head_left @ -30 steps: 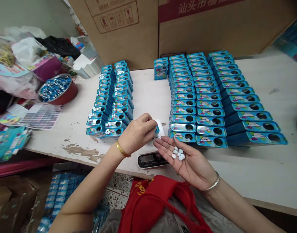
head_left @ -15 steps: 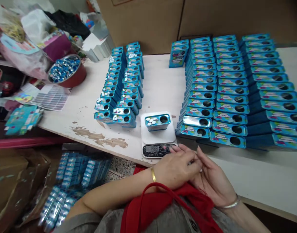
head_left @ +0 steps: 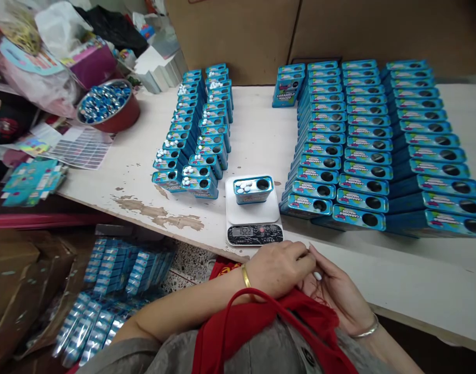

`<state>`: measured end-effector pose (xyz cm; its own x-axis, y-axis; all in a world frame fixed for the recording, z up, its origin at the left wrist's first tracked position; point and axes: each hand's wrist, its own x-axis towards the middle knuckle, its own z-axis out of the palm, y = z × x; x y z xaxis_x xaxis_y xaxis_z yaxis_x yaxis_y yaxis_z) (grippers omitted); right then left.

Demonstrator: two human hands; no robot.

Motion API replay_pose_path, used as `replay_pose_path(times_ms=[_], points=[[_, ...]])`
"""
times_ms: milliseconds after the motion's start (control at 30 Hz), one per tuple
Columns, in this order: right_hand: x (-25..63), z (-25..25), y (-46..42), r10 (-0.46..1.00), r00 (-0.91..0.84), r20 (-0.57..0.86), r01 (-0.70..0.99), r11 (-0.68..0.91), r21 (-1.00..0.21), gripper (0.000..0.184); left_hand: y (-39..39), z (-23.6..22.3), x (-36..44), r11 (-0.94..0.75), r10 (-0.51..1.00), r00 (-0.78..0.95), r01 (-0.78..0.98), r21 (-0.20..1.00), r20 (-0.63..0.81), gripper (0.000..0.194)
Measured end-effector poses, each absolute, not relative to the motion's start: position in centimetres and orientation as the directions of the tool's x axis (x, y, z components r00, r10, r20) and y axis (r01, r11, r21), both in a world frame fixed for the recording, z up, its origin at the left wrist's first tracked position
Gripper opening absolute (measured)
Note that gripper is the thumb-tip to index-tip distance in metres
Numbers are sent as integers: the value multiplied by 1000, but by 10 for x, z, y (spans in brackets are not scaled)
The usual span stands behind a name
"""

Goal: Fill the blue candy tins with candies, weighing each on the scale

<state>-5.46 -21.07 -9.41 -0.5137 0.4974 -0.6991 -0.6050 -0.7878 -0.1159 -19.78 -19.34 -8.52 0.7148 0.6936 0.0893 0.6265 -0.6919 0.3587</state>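
1. The digital scale (head_left: 254,234) sits near the front edge of the counter (head_left: 117,189), whose white paint is worn and flaking. Everything here is placed relative to it.
2. A blue tin (head_left: 253,189) lies flat on the scale's white platform, with white mints (head_left: 243,187) heaped at one end and a round dark hole at the other. The display's digits are too blurred to read with confidence.
3. Just in front of the scale, the left hand (head_left: 280,269), wearing a gold bangle, is bunched with its fingers over the right palm. It seems closed, but I can't tell whether the grip holds anything.
4. The right hand (head_left: 335,296), wearing a silver bangle, lies open and palm up beside the left, with a white mint (head_left: 317,276) resting on it.
5. To the scale's right stand rows of blue tins (head_left: 362,156) with round holes showing. To its left are two columns of blue tins (head_left: 199,130), many containing mints.
6. Further left of the scale, a red bowl (head_left: 107,104) holds blue-wrapped items.
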Motion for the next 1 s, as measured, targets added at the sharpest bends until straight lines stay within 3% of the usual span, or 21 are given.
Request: replay_pose_path(times_ms=[233, 367, 500, 667, 833, 1000], points=[[-68, -84, -199, 500, -487, -716, -742, -670, 37, 3, -187, -79, -208, -692, 711, 681, 636, 342, 174, 26], [-79, -74, -184, 546, -440, -713, -760, -650, -29, 11, -165, -61, -228, -633, 774, 562, 682, 365, 292, 22], [-85, -65, -174, 546, -421, -724, -715, -691, -106, 24, -129, -43, -253, -533, 816, 392, 794, 293, 424, 20], [-86, -64, -172, 525, -411, -745, -702, -704, -109, 31, -103, -36, -271, -521, 828, 451, 838, 162, 332, 21], [-84, -71, -173, 538, -446, -715, -699, -709, -98, 27, -112, -29, -264, -539, 828, 440, 795, 279, 347, 17], [-77, -81, -182, 517, -533, -670, -693, -721, -4, 14, -156, -46, -230, -728, 674, 706, 585, 359, 218, 21]])
